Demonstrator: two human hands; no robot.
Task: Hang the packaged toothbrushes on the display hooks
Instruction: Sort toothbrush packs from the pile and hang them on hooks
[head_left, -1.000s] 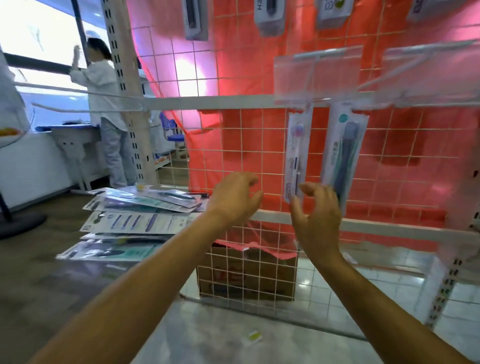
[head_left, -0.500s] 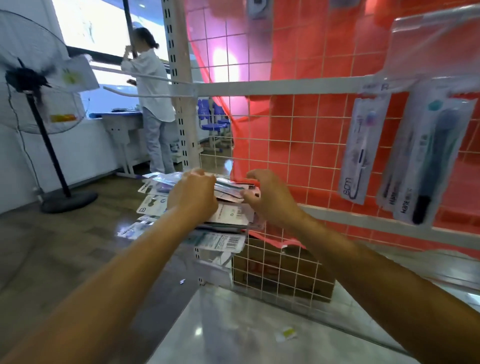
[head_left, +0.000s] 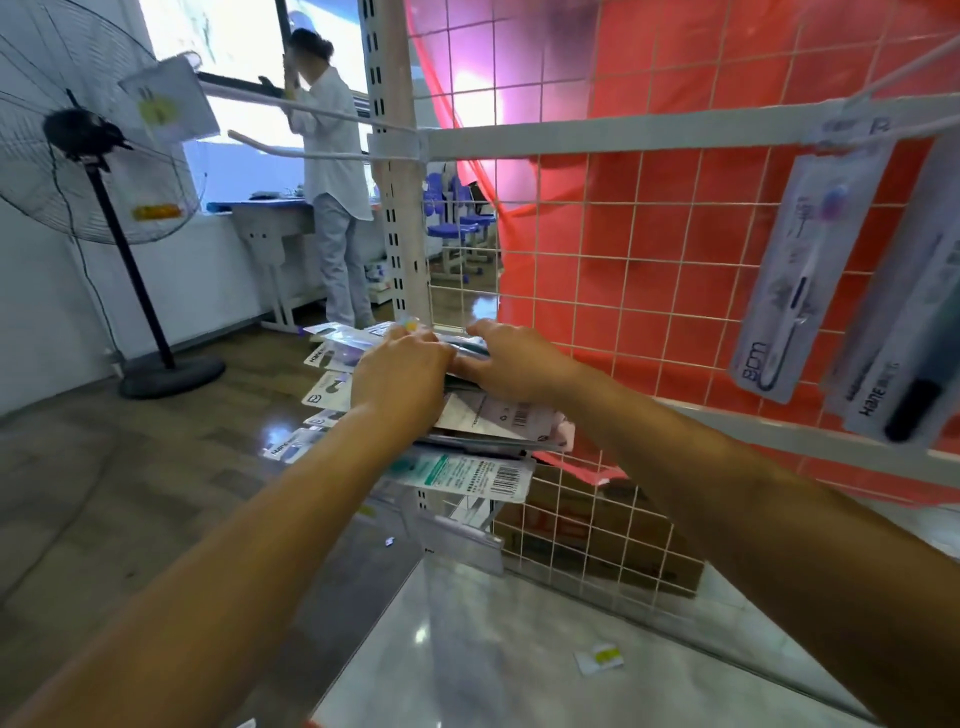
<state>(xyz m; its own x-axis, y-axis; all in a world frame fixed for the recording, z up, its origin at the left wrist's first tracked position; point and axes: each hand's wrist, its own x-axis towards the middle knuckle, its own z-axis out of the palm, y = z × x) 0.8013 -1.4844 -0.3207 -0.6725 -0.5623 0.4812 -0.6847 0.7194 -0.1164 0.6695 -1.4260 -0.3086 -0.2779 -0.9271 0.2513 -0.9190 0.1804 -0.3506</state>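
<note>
Plastic packs (head_left: 488, 415) under both hands (head_left: 400, 374) (head_left: 514, 364)

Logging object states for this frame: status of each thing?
toothbrush pile: stacked flat, not hung
left hand: on toothbrush pile, grip unclear
right hand: on toothbrush pile, grip unclear
BOM pack: hanging on hook
Hane pack: hanging beside BOM pack

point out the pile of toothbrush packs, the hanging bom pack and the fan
pile of toothbrush packs (head_left: 488, 415): head view, white barcoded pack in it
hanging bom pack (head_left: 800, 270): head view, middle of its card
fan (head_left: 78, 136): head view, dark hub
</note>
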